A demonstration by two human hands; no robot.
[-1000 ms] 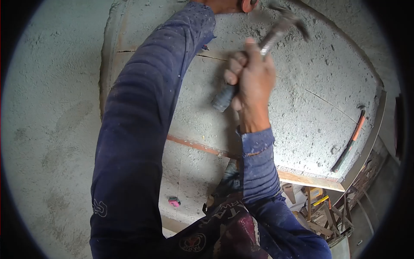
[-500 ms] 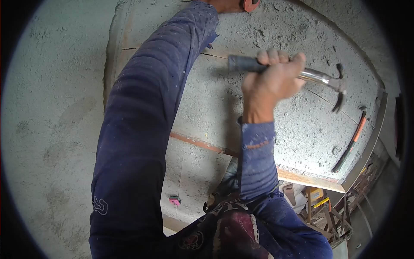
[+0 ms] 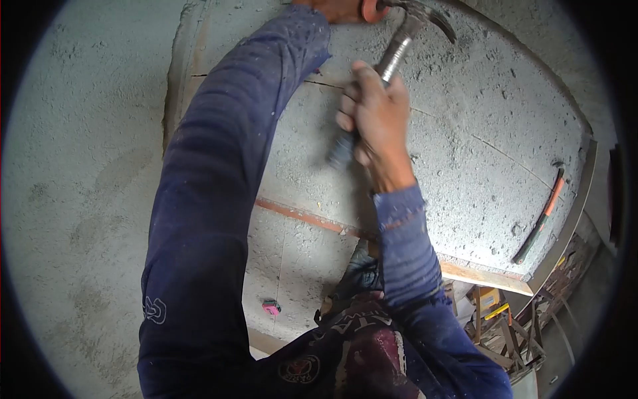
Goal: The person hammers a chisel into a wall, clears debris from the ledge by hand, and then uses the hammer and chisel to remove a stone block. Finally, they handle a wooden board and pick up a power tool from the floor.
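Observation:
My right hand (image 3: 382, 120) grips a claw hammer (image 3: 397, 53) by its dark handle, the head pointing up and away from me. The hammer's head meets, or nearly meets, the round orange guard of a chisel (image 3: 373, 9) at the top edge of the view. My left hand (image 3: 335, 9) is closed around that chisel; most of its fingers and the blade are cut off or hidden. Beneath both hands lies a rough grey concrete surface (image 3: 465, 159) scattered with chips and crumbs.
A second hammer (image 3: 543, 216) with an orange and black handle lies at the right. A small pink and dark object (image 3: 271, 306) sits lower left of centre. Wooden boards (image 3: 488, 277) edge the concrete, and tools and timber (image 3: 508, 326) are piled below at the lower right.
My right hand has swung the hammer from pointing right to pointing up, bringing its head to the chisel's orange guard. My left hand has shifted slightly left.

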